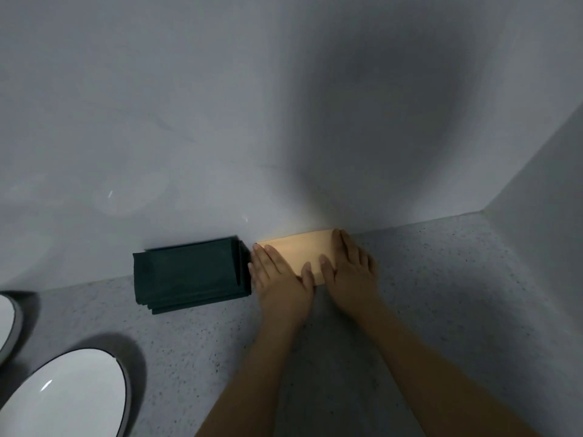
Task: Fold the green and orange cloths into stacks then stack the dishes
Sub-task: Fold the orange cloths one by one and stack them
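Both hands lie flat with straight fingers, gripping nothing: the left hand and right hand press the folded orange cloth at the counter's back edge. The green stack sits just beside it, and two dishes lie toward the left edge.

Dark green folded cloths, pale orange cloth glowing light peach, grey counter speckled with fine dark flecks, plain pale grey wall, white plate with dark grey rim, second white dish rimmed grey
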Motion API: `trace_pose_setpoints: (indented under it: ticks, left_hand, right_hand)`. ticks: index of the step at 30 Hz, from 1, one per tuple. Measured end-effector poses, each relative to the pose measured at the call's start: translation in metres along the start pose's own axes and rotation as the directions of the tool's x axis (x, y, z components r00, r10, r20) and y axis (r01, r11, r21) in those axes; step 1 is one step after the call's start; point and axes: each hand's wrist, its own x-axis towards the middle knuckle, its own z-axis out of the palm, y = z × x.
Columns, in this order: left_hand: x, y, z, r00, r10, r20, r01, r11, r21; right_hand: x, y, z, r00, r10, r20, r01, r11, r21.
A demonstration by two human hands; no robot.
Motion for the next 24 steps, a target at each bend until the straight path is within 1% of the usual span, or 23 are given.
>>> trace_pose_setpoints:
  ticks: [2,3,5,6,7,9,13,14,19,21,24]
  left_hand:
    - [-0.003,0.0,-0.007,0.998,-0.025,0.055,0.022,0.999,0.048]
    - [0.002,0.0,-0.006,0.996,-0.039,0.077,0.032,0.995,0.099]
    - [0.004,0.005,-0.013,0.992,-0.045,0.117,0.019,0.977,0.213]
    - [0.001,0.007,-0.023,0.995,-0.015,0.097,-0.006,0.976,0.219]
    - [-0.001,0.008,-0.029,0.998,0.025,0.052,-0.036,0.978,0.207]
    - [-0.008,0.011,-0.039,0.996,0.087,-0.025,-0.083,0.988,0.13]
    - [-0.019,0.018,-0.063,0.993,0.099,0.063,-0.102,0.993,0.059]
    - [-0.021,0.02,-0.068,0.993,0.104,0.062,-0.107,0.994,0.04]
    - [-0.036,0.026,-0.09,0.992,0.125,-0.029,-0.126,0.99,-0.067]
    - [-0.042,0.028,-0.095,0.989,0.138,-0.057,-0.144,0.982,-0.119]
    - [-0.06,0.022,-0.108,0.99,0.114,-0.081,-0.129,0.966,-0.222]
  right_hand:
    - [-0.001,0.002,-0.006,0.998,0.005,0.062,-0.005,1.0,0.013]
    - [0.004,0.004,-0.006,0.997,0.007,0.075,-0.009,0.999,0.036]
    - [0.009,0.006,-0.013,0.999,0.002,0.055,-0.006,0.998,0.062]
    - [0.006,0.003,-0.022,1.0,-0.008,0.024,0.007,0.998,0.063]
    - [0.004,0.001,-0.028,1.0,-0.013,-0.01,0.014,0.998,0.065]
    - [0.003,-0.004,-0.039,0.998,-0.016,-0.061,0.02,0.998,0.057]
    - [-0.007,-0.014,-0.056,0.998,-0.029,-0.054,0.032,0.998,0.059]
    - [-0.009,-0.016,-0.06,0.997,-0.036,-0.061,0.039,0.998,0.058]
    - [-0.031,-0.027,-0.078,0.991,-0.082,-0.11,0.087,0.995,0.044]
    - [-0.042,-0.03,-0.079,0.986,-0.101,-0.134,0.113,0.99,0.082]
    - [-0.059,-0.04,-0.076,0.978,-0.133,-0.162,0.157,0.977,0.144]
